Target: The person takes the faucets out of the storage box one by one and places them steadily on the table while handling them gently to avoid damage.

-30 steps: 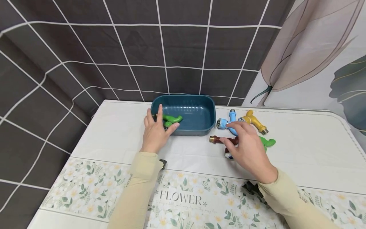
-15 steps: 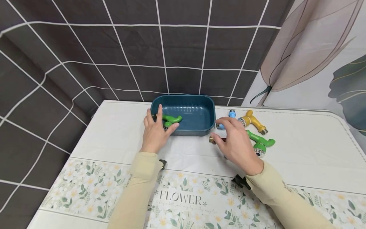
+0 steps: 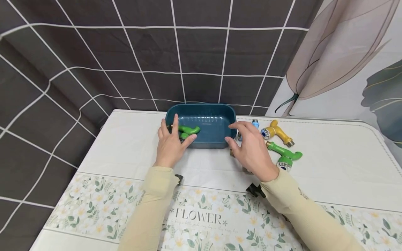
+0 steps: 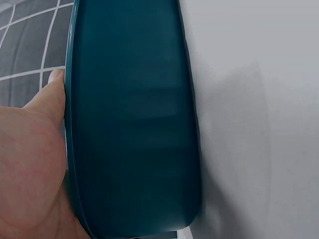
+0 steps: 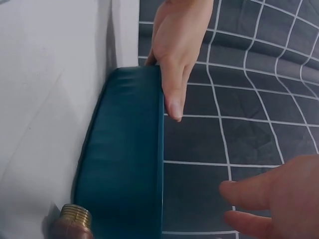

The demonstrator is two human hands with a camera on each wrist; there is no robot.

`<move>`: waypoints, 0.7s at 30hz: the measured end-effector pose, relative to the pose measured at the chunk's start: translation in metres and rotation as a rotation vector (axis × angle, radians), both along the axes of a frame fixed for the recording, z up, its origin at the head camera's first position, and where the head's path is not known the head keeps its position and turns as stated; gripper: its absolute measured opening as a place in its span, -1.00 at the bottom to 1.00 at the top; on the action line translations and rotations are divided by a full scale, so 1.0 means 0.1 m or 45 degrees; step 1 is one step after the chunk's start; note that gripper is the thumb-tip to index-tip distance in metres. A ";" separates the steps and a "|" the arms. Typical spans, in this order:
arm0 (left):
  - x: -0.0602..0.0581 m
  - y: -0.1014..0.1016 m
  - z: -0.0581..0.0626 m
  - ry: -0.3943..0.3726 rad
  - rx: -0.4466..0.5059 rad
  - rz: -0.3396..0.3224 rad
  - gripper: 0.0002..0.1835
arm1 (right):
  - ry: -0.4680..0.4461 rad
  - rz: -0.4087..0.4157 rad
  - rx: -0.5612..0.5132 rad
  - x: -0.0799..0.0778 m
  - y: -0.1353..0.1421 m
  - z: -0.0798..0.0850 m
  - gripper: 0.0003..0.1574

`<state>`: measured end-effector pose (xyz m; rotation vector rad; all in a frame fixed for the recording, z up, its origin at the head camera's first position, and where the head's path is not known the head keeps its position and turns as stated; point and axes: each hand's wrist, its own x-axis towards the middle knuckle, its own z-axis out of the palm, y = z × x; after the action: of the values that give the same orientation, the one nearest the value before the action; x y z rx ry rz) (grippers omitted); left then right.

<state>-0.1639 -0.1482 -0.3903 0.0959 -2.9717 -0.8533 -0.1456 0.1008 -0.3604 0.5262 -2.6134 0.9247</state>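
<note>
A dark teal plastic basin (image 3: 216,130) stands against the back wall, with a green tap (image 3: 190,130) lying in its left end. My left hand (image 3: 169,148) rests at the basin's front left corner, fingers fairly straight and spread, thumb over the front rim. In the right wrist view it shows at the basin's far end. My right hand (image 3: 252,150) hovers at the right end, thumb and forefinger apart with nothing between them. Beneath it lies a mostly hidden brown tap, its brass threaded end (image 5: 76,214) showing in the right wrist view.
Right of the basin lie a partly hidden blue tap (image 3: 255,123), a yellow tap (image 3: 277,133) and another green tap (image 3: 285,155). The white table cover (image 3: 125,139) has a floral band along the front. Dark grid-patterned cloth (image 3: 201,52) hangs behind.
My right hand has moved left from over the brown and blue taps to the basin's right end, uncovering the right green tap. The left hand and basin have stayed nearly still.
</note>
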 end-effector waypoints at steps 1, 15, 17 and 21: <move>0.00 0.00 0.00 -0.004 0.001 -0.001 0.07 | -0.005 0.000 -0.010 -0.01 -0.01 0.00 -0.57; -0.01 0.01 0.01 -0.020 -0.002 0.010 0.07 | -0.023 0.013 -0.031 -0.14 -0.18 0.05 -0.60; -0.01 0.01 0.00 -0.020 -0.001 0.009 0.07 | -0.022 0.026 -0.034 -0.15 -0.20 0.05 -0.63; -0.01 0.01 0.01 -0.026 0.003 0.010 0.07 | -0.027 0.036 -0.033 -0.17 -0.24 0.04 -0.64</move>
<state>-0.1648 -0.1471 -0.3895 0.1170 -2.9873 -0.8600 -0.1627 0.0770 -0.3563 0.5515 -2.6154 0.9770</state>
